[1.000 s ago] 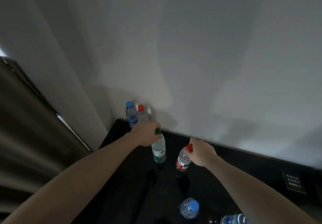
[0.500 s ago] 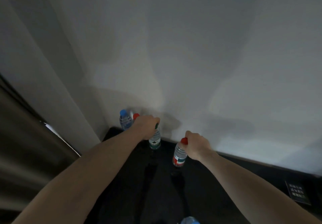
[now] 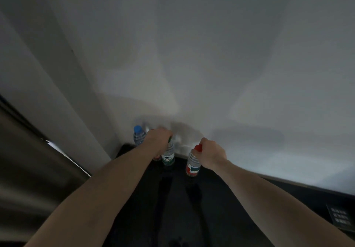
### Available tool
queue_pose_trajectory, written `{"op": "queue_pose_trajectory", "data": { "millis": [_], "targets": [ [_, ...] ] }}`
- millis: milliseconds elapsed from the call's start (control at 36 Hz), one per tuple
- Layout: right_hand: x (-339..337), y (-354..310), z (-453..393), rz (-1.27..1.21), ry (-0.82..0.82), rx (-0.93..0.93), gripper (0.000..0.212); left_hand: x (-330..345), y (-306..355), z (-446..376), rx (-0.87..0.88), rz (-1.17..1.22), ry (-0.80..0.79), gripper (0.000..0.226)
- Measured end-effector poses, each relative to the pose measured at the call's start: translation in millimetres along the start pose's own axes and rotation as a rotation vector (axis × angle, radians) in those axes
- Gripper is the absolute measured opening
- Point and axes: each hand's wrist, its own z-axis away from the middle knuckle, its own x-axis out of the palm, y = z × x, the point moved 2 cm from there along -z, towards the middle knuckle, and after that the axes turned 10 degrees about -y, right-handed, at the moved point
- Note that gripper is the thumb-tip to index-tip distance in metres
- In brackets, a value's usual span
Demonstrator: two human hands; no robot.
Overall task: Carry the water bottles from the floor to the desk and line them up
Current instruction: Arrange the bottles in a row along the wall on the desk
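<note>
My left hand [image 3: 158, 138] grips the neck of a green-capped, green-labelled bottle [image 3: 168, 156] that stands at the back of the black desk [image 3: 211, 204], close to the wall. My right hand [image 3: 212, 154] holds a red-capped bottle [image 3: 192, 165] by its top, a little to the right and nearer to me. A blue-capped bottle [image 3: 138, 135] stands in the desk's back left corner. Another red-labelled bottle [image 3: 157, 157] is mostly hidden behind my left wrist.
A white wall [image 3: 211, 64] rises right behind the bottles. A white pillar and a dark curtain [image 3: 28, 169] bound the desk on the left. A small dark keypad-like panel [image 3: 339, 218] lies at the desk's far right.
Both hands moved the bottles farther back toward the wall. The view tilted up, so the bottles near the desk's front edge dropped out of sight.
</note>
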Motion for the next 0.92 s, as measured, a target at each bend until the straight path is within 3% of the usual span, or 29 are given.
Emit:
{"op": "queue_pose_trajectory", "data": {
  "millis": [361,667,917],
  "targets": [
    [11.4,-21.4,-29.7,-0.142,0.017,0.018,0.032,5.5,-0.6,-18.2,0.022,0.008,-0.034,0.035],
    [21.8,-39.0,-46.8,-0.154,0.052,0.014,0.035,10.8,-4.6,-18.4,0.024,0.010,-0.030,0.050],
    [20.2,-38.6,-39.3,-0.130,-0.012,-0.023,0.038,13.2,-6.1,-0.3,0.033,-0.023,0.006,0.070]
  ]
}}
